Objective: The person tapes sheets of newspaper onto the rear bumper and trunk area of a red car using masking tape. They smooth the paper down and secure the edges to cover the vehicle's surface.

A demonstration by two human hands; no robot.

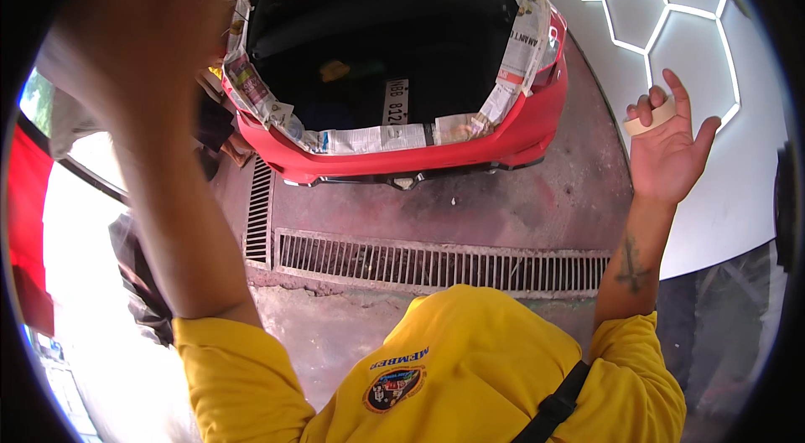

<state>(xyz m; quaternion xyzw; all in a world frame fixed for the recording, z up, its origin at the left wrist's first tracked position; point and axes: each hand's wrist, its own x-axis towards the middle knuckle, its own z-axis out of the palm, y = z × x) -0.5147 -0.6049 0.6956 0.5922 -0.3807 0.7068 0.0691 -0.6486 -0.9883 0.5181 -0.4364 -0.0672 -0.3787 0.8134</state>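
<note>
My raised right hand (677, 154) has a roll of masking tape (654, 119) hooked on its curled fingers. Its index finger points up and the thumb stands apart. Close to the camera at the upper left, my left hand (155, 7) is a dark blur, its fingers indistinct and partly past the picture's edge. Ahead stands the rear of a red car (402, 160). Strips of newspaper (377, 138) are taped in a band around its dark back section, where a number plate (396, 102) shows. Neither hand visibly touches the car.
Floor drain grates (436, 263) run between me and the car, with another along the left. A white wall with glowing hexagon lights (658, 11) stands at the right. Left of the car, another person's legs and bare foot (237, 154) show.
</note>
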